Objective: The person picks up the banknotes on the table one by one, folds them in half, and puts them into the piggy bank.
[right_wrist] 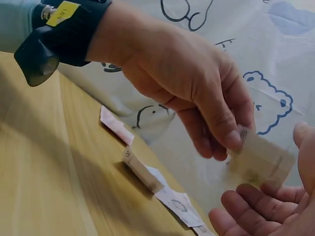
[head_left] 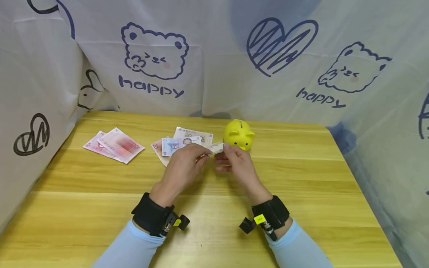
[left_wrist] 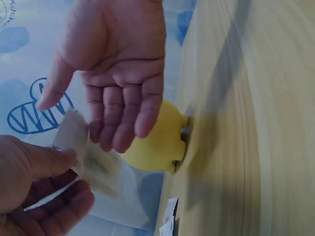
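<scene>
Left hand (head_left: 182, 165) grip pinches a folded banknote (head_left: 214, 148); right hand (head_left: 236, 163) grip open, fingers touching it, beside yellow piggy bank (head_left: 238, 134) on desk (head_left: 301, 178).

The left hand (right_wrist: 197, 93) reaches in from ten o'clock, a black wrist strap (right_wrist: 59, 34) with a yellow label at its cuff. Its thumb and fingers pinch a folded banknote (right_wrist: 261, 160), blurred, at about four o'clock. The right hand (right_wrist: 266, 209) sits at five o'clock, palm up, fingers relaxed just below the note. On the wooden table (right_wrist: 44, 172), loose banknotes (right_wrist: 157, 187) lie in a row toward six o'clock. A printed cloth (right_wrist: 275, 59) hangs behind.
</scene>
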